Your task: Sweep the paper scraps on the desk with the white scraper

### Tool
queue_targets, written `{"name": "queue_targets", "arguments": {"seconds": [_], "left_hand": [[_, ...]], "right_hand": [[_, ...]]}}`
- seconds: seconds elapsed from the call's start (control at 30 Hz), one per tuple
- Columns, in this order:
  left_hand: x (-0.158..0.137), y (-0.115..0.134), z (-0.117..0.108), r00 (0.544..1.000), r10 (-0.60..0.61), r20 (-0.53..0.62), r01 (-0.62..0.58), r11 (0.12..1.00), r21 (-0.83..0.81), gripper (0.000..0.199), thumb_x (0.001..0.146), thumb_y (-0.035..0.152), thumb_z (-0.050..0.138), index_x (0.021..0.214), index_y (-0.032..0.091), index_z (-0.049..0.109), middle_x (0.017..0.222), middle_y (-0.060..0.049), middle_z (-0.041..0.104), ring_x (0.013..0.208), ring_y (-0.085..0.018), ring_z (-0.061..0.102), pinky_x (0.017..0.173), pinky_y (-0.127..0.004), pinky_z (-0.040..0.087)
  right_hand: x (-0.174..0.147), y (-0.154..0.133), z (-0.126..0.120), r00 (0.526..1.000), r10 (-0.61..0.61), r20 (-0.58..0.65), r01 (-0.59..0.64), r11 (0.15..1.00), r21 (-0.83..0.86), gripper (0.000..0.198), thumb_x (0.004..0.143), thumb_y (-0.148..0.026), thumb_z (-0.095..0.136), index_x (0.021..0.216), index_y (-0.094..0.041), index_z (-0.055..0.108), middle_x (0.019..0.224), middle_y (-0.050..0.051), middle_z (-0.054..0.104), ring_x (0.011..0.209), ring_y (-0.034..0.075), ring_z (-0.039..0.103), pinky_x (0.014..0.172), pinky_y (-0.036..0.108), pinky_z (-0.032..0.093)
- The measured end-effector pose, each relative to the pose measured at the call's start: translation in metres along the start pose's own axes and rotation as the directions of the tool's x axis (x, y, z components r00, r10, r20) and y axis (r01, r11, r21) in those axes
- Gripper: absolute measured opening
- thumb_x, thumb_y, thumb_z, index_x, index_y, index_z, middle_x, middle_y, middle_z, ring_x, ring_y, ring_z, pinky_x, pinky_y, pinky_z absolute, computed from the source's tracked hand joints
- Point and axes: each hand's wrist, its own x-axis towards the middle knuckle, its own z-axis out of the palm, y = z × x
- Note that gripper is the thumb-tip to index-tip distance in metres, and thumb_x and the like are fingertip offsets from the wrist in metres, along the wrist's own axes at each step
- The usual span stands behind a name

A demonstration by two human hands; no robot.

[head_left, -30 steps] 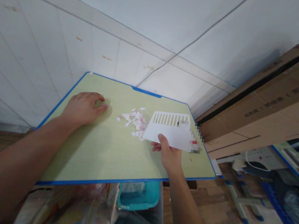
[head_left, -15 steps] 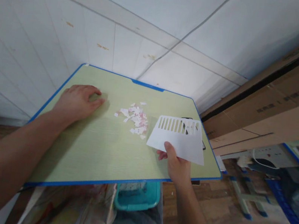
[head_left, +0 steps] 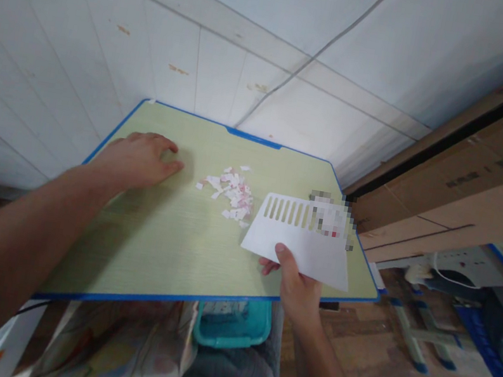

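Note:
My right hand [head_left: 297, 286] grips a white slotted sheet [head_left: 294, 247] by its near edge, thumb on top and fingers underneath. A row of narrow slots runs along the sheet's far side. Left of it, a heap of small torn paper scraps [head_left: 234, 193], white and pinkish, lies on the pale green table [head_left: 165, 245]. My left hand [head_left: 140, 160] rests on the table's left part, thumb and fingers apart and curved, holding nothing. Under the sheet's far right corner is a dark-edged object, blurred out by pixelation.
A teal plastic basket [head_left: 232, 333] is below the table's front edge, beside a patterned cloth bag [head_left: 142, 350]. Large cardboard boxes [head_left: 477, 168] stand along the right side. A grey cable [head_left: 311, 60] runs down the white wall behind the table.
The view has shifted slightly. My right hand still holds the slotted sheet, which sits a little lower at its near edge. My left hand has barely moved and the paper scraps lie as before.

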Motion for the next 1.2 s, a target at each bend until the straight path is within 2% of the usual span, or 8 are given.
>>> {"name": "queue_targets", "arguments": {"seconds": [0.07, 0.17, 0.33, 0.53, 0.77, 0.9, 1.07, 1.2], "left_hand": [[0.007, 0.002, -0.005, 0.999, -0.025, 0.023, 0.025, 1.0, 0.008, 0.075, 0.11, 0.062, 0.05, 0.163, 0.015, 0.076, 0.178, -0.022, 0.067, 0.167, -0.048, 0.059, 0.139, -0.063, 0.048], [0.013, 0.001, -0.005, 0.996, -0.066, -0.065, 0.064, 0.997, -0.033, 0.072, 0.11, 0.055, 0.051, 0.164, 0.013, 0.074, 0.176, -0.022, 0.07, 0.165, -0.046, 0.061, 0.14, -0.063, 0.048], [0.007, -0.009, 0.0, 0.976, -0.131, -0.176, 0.111, 0.987, -0.119, 0.072, 0.112, 0.049, 0.045, 0.166, 0.01, 0.073, 0.176, -0.02, 0.07, 0.166, -0.041, 0.06, 0.142, -0.059, 0.045], [0.005, -0.016, -0.002, 0.971, -0.176, -0.159, 0.153, 0.977, -0.149, 0.074, 0.11, 0.05, 0.048, 0.164, 0.007, 0.075, 0.18, -0.023, 0.066, 0.169, -0.045, 0.057, 0.144, -0.063, 0.042], [0.007, -0.011, 0.001, 0.979, -0.133, -0.152, 0.111, 0.983, -0.149, 0.071, 0.111, 0.049, 0.051, 0.165, 0.009, 0.073, 0.182, -0.02, 0.065, 0.17, -0.041, 0.055, 0.145, -0.06, 0.039], [0.007, -0.012, 0.004, 0.985, -0.095, -0.141, 0.074, 0.986, -0.147, 0.069, 0.112, 0.049, 0.051, 0.163, 0.009, 0.074, 0.18, -0.021, 0.067, 0.168, -0.039, 0.057, 0.144, -0.059, 0.041], [0.009, -0.015, 0.006, 0.985, -0.087, -0.148, 0.066, 0.987, -0.143, 0.068, 0.113, 0.052, 0.052, 0.163, 0.011, 0.074, 0.181, -0.02, 0.066, 0.167, -0.038, 0.056, 0.143, -0.058, 0.04], [0.007, -0.011, 0.003, 0.985, -0.109, -0.13, 0.087, 0.982, -0.166, 0.067, 0.113, 0.049, 0.053, 0.163, 0.01, 0.074, 0.183, -0.02, 0.064, 0.169, -0.039, 0.055, 0.144, -0.059, 0.039]], "right_hand": [[-0.002, 0.001, -0.002, 0.999, -0.002, 0.032, 0.003, 0.999, -0.038, 0.043, 0.105, -0.061, 0.081, 0.079, -0.026, 0.081, 0.071, 0.005, 0.085, 0.061, 0.026, 0.078, 0.073, 0.041, 0.07], [-0.01, 0.003, -0.002, 0.996, -0.031, 0.085, 0.044, 0.988, -0.151, 0.051, 0.111, -0.057, 0.076, 0.069, -0.029, 0.077, 0.073, 0.006, 0.086, 0.073, 0.028, 0.084, 0.088, 0.043, 0.072], [-0.026, 0.006, 0.007, 0.989, -0.038, 0.142, 0.062, 0.983, -0.172, 0.058, 0.114, -0.06, 0.075, 0.064, -0.03, 0.074, 0.077, 0.007, 0.087, 0.076, 0.028, 0.085, 0.082, 0.041, 0.072], [-0.033, -0.004, 0.018, 0.993, 0.008, 0.119, 0.007, 0.992, -0.125, 0.051, 0.113, -0.063, 0.077, 0.077, -0.028, 0.083, 0.074, 0.005, 0.086, 0.068, 0.026, 0.082, 0.08, 0.039, 0.073], [-0.049, -0.016, 0.021, 0.99, 0.089, 0.112, -0.068, 0.982, -0.177, 0.056, 0.11, -0.067, 0.08, 0.069, -0.028, 0.077, 0.073, 0.007, 0.086, 0.073, 0.029, 0.086, 0.083, 0.043, 0.076], [-0.054, -0.02, 0.024, 0.986, 0.124, 0.115, -0.108, 0.985, -0.137, 0.05, 0.11, -0.066, 0.082, 0.077, -0.028, 0.082, 0.072, 0.006, 0.085, 0.075, 0.03, 0.088, 0.084, 0.043, 0.078], [-0.054, -0.018, 0.021, 0.981, 0.102, 0.167, -0.076, 0.985, -0.158, 0.051, 0.112, -0.063, 0.081, 0.073, -0.029, 0.08, 0.074, 0.006, 0.085, 0.078, 0.031, 0.089, 0.092, 0.045, 0.078], [-0.056, -0.009, 0.019, 0.972, 0.077, 0.221, -0.052, 0.992, -0.119, 0.053, 0.112, -0.064, 0.082, 0.073, -0.029, 0.08, 0.074, 0.006, 0.085, 0.074, 0.03, 0.087, 0.085, 0.044, 0.077]]}}
